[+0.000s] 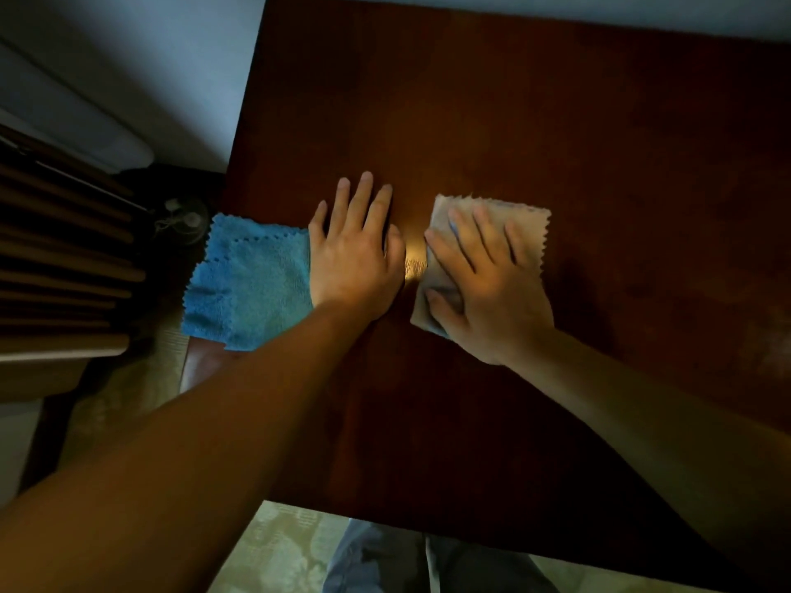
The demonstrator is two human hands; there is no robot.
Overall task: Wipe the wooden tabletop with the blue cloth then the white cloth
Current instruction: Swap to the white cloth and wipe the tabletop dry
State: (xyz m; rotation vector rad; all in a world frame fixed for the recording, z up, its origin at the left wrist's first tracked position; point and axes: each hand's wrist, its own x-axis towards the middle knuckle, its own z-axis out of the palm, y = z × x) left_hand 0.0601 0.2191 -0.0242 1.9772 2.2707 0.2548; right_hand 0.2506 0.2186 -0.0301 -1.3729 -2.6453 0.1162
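I am looking down on the wooden bench [535, 134], dark and glossy, which fills most of the view, with one bright glint between my two hands. Off its left edge stand dark slatted furniture [64, 258] and a pale patterned floor [274, 545].

The blue cloth [250, 278] lies at the left edge of the bench, folded, with its left part hanging past the edge over the floor. My left hand [353, 254] lies flat on the wood just right of it, fingers straight and spread, pointing far; the heel of the hand touches or just covers the cloth's right border. That grip holds nothing.

The white cloth [492, 233], smaller and folded, sits just right of the glint. My right hand [488, 280] presses it down from above, fingers spread across it, the thumb on its near left corner. I judge this to be the second stage, the white cloth doing the wiping.

The risks as I see them: the blue cloth is badly balanced, and a nudge from my left wrist or forearm could slide it off onto the floor. The white cloth is only pressed, not pinched, so a fast stroke on this slick wood could leave it bunching or slipping out from under my palm.
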